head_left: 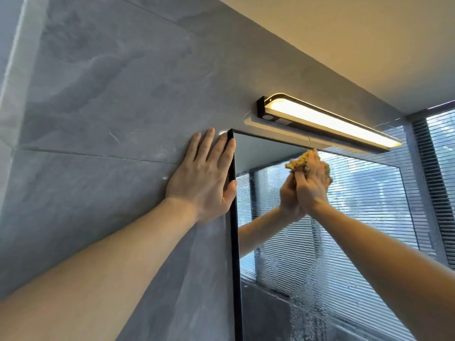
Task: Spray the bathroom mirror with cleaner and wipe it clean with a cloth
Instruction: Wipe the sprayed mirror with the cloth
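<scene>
The black-framed mirror [357, 242] hangs on the grey tiled wall, streaked with wet cleaner, most thickly in its lower part. My right hand [312, 185] presses a yellow cloth [299, 161] flat against the glass near the mirror's top edge, and its reflection meets it there. My left hand [205, 177] lies flat and open on the wall tile at the mirror's upper left corner, fingertips touching the black frame. No spray bottle is in view.
A lit bar lamp [327, 120] juts from the wall just above the mirror's top edge, close to the cloth. A window with slatted blinds [440, 153] fills the right side. Grey tiled wall [98, 119] spreads to the left.
</scene>
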Tool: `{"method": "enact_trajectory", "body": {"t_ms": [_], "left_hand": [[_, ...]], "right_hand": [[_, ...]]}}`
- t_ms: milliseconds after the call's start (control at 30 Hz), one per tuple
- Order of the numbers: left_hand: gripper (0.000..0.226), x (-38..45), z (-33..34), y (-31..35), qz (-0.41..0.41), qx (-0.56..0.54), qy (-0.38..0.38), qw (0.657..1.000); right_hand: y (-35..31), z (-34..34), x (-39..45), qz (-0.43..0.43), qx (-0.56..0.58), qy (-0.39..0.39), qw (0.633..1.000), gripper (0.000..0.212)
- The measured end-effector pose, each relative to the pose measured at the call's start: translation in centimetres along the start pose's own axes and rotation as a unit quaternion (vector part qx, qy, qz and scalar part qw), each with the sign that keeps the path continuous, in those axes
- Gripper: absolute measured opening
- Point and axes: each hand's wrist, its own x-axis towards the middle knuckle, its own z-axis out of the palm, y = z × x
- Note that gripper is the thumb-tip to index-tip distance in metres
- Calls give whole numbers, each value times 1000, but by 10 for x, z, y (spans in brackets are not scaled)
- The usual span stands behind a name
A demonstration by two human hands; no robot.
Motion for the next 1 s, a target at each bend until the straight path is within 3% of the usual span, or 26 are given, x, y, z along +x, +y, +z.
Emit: {"method": "enact_trajectory", "body": {"t_ms": [100, 167, 300, 400, 567, 667, 800, 933, 1000], "left_hand": [[87, 1, 0, 0, 0, 2, -4, 1000], [88, 1, -1, 0, 0, 4, -6, 1000], [87, 0, 0, 0, 2, 4, 2, 1000], [86, 0, 1, -1, 6, 8, -1, 1000], [85, -1, 2, -2, 8, 10, -3, 1000], [85, 0, 4, -1, 7, 15, -3, 1000], [85, 0, 4, -1, 4, 14, 2, 1000], [86, 0, 2, 0, 1, 11, -1, 1000], [86, 0, 1, 1, -1, 8, -4, 1000]], "right_hand": [[-9, 1, -4, 60, 2, -18, 998, 84], [-23, 3, -15, 42, 4, -30, 999, 84], [-52, 13, -63, -122, -14, -52, 991, 80], [-72, 17, -105, -249, -35, -108, 962, 78], [-43, 11, -106, -327, -37, -81, 941, 70], [-3, 8, -83, -267, -30, -41, 962, 68], [64, -4, -48, -74, -34, -7, 997, 76], [97, -18, -48, 176, -21, -11, 984, 88], [94, -19, -50, 213, -4, -12, 977, 88]]}}
